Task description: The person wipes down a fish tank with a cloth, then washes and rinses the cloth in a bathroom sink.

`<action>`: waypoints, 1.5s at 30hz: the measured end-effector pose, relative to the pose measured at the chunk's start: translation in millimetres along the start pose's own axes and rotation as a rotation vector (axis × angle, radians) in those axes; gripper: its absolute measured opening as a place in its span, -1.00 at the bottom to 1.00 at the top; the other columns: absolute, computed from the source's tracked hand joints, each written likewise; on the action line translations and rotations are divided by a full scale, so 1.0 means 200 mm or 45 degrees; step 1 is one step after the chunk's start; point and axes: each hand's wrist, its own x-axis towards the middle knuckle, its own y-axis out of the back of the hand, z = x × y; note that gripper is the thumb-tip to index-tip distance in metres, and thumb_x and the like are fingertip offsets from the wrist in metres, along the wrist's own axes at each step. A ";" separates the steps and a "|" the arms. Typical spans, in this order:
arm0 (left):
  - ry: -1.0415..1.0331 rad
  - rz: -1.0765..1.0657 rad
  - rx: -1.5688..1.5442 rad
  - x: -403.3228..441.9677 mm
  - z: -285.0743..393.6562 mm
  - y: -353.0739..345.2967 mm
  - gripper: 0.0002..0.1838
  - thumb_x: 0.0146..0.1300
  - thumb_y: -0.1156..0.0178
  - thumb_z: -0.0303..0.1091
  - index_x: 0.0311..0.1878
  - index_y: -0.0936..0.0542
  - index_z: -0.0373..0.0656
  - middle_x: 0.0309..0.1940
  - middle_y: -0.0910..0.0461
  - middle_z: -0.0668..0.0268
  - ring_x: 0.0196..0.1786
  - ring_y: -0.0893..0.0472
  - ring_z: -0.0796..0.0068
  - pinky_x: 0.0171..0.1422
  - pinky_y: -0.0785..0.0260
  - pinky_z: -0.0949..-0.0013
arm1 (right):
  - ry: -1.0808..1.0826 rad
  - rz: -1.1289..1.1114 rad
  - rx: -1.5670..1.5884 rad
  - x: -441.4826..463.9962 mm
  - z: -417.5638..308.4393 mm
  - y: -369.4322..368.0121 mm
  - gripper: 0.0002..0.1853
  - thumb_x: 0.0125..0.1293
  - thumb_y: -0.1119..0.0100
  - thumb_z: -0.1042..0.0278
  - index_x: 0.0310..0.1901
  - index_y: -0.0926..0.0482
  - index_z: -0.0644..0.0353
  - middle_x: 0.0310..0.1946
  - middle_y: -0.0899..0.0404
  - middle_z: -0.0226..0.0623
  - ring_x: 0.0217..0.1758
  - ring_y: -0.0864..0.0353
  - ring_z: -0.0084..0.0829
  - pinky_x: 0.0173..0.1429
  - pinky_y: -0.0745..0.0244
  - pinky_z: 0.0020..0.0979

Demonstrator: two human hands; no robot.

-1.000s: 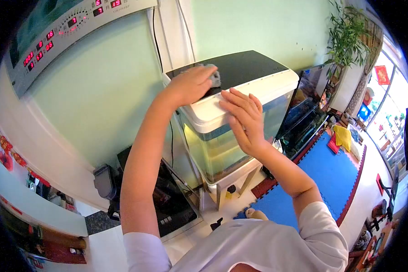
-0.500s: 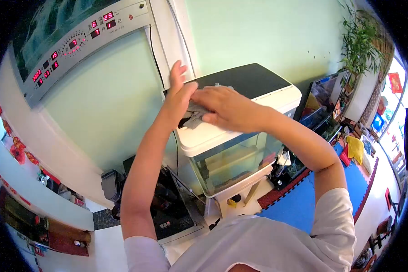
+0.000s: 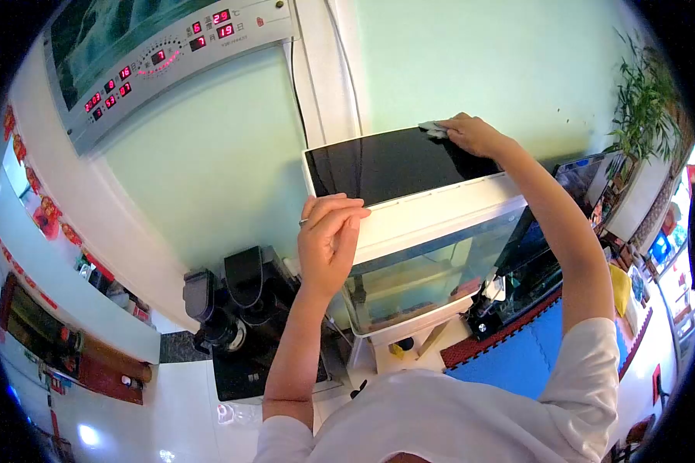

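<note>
A fish tank (image 3: 417,282) with a white-rimmed lid (image 3: 448,214) and a glossy black top panel (image 3: 386,166) stands against the green wall. At the panel's far edge, toward the right, my right hand (image 3: 475,135) is closed on a grey cloth (image 3: 433,129), which lies against the surface. My left hand (image 3: 330,238) rests at the lid's near left corner, fingers bent over the white rim and partly together. No object shows between its fingers.
A digital calendar panel (image 3: 158,65) hangs on the wall at upper left. Dark appliances (image 3: 243,282) stand left of the tank. At right are a television (image 3: 583,181), a tall plant (image 3: 645,116) and a blue floor mat (image 3: 510,351).
My right hand has moved with the cloth from the lid's left part to its far right edge. My left hand has lowered from above the panel to the near left corner. The view has shifted.
</note>
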 end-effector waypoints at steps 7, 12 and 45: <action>0.003 0.155 0.053 -0.02 0.00 -0.04 -0.83 0.21 -0.06 -0.46 -0.37 -0.65 -0.21 -0.28 -0.65 0.26 -0.05 -0.56 0.26 0.25 -0.17 0.16 | 0.310 -0.198 -0.089 0.36 -0.50 -0.12 -0.53 0.41 0.28 0.06 0.28 -0.33 -0.04 0.09 -0.43 -0.07 0.10 -0.41 0.00 0.28 -0.21 -0.14; -0.028 0.161 0.094 -0.02 0.00 -0.05 -0.84 0.18 -0.06 -0.49 -0.39 -0.64 -0.22 -0.28 -0.65 0.24 -0.07 -0.57 0.25 0.23 -0.20 0.18 | 0.383 -0.169 0.015 0.30 -0.83 -0.05 -0.53 0.41 0.26 0.04 0.27 -0.34 -0.03 0.08 -0.44 -0.05 0.11 -0.40 0.02 0.27 -0.24 -0.10; 0.014 0.246 -0.190 -0.05 -0.05 -0.06 -0.70 0.36 0.16 -0.35 -0.06 -0.54 -0.27 -0.15 -0.58 0.13 0.00 -0.52 0.24 0.18 -0.26 0.23 | 0.139 0.729 -0.047 -0.54 -0.63 -0.05 -0.71 0.24 0.01 0.22 -0.10 -0.63 0.07 -0.10 -0.61 -0.27 -0.03 -0.56 -0.25 0.06 -0.41 -0.21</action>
